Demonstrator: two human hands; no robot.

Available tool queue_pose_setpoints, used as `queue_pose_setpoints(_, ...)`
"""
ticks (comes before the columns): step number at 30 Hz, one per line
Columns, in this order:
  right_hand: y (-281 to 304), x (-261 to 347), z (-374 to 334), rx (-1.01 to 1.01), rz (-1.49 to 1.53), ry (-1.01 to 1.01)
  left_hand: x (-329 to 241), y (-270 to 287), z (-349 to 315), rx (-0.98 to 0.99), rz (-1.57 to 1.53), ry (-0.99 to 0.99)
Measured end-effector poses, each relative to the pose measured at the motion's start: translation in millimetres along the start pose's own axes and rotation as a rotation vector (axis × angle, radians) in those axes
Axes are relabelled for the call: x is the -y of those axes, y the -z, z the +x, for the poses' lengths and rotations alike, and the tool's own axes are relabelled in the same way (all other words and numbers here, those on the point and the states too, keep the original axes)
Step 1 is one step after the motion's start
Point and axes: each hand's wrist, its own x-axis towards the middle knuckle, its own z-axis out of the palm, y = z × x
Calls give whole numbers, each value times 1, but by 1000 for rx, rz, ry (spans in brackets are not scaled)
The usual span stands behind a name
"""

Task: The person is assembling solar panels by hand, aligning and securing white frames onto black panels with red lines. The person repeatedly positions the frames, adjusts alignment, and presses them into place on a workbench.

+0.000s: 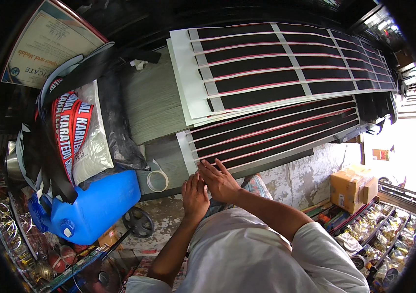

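A long sheet of black bands with white and red lines lies on the grey table nearest me. My right hand rests on its near left corner, fingers stretched and apart, palm down. Close beside it, my left hand is at the table's front edge just below that corner. Its fingers are bent and pressed together; whatever is between them is hidden. Beyond, a stack of similar printed sheets overlaps white paper. A roll of tape lies left of my left hand.
To the left are red lettered ribbons, a white plastic package, black plastic and a blue jerrycan. A framed certificate stands behind. A cardboard box and trays of small parts are at right.
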Motion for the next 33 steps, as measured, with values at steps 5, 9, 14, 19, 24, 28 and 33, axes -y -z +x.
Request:
queue_pose_setpoints(5,-11,8,8,104,-354,44,-2,-14,-11,23,138,19)
queue_pose_setpoints(9,-14,4,46,101,-417,-38,-4,-5,-9,110,168,-10)
queue_pose_setpoints(14,-14,-9,84,92,-391,-76,-9,0,-4,192,150,27)
queue_pose_setpoints(19,4,-25,103,118,-144,-119,-8,3,-4,131,121,30)
queue_pose_setpoints(24,12,-14,97,127,-224,-144,-9,4,-4,149,66,65)
queue_pose_setpoints(28,3,-24,108,20,-264,-135,-9,5,-4,139,53,55)
queue_pose_setpoints(33,13,-33,138,171,-253,-219,-12,4,-4,127,35,64)
